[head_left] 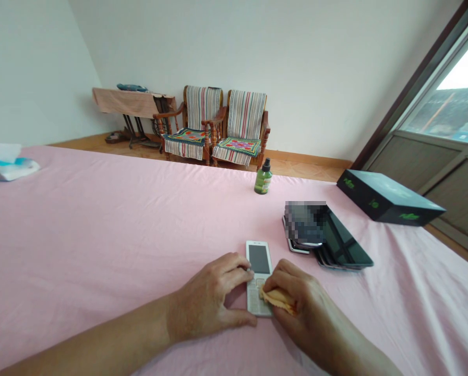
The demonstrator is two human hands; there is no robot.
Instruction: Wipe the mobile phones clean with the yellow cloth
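Observation:
A white keypad mobile phone (259, 259) lies face up on the pink cloth in front of me, its dark screen at the far end. My left hand (214, 297) holds it along the left side, fingertips on the edge beside the screen and thumb at the lower left corner. Bunched in my right hand (302, 297) is a yellow-orange cloth (278, 298), pressed on the phone's keypad. The fingers of that hand are closed round the cloth and hide the keypad's right part.
Right of the phone lie stacked dark tablets (345, 237) and a pile of phones (296, 245), partly blurred. Beyond stand a green spray bottle (262, 180) and a black box (390, 198). A tissue pack (7, 167) sits far left. Two chairs (239, 125) stand past the pink-covered surface (120, 224).

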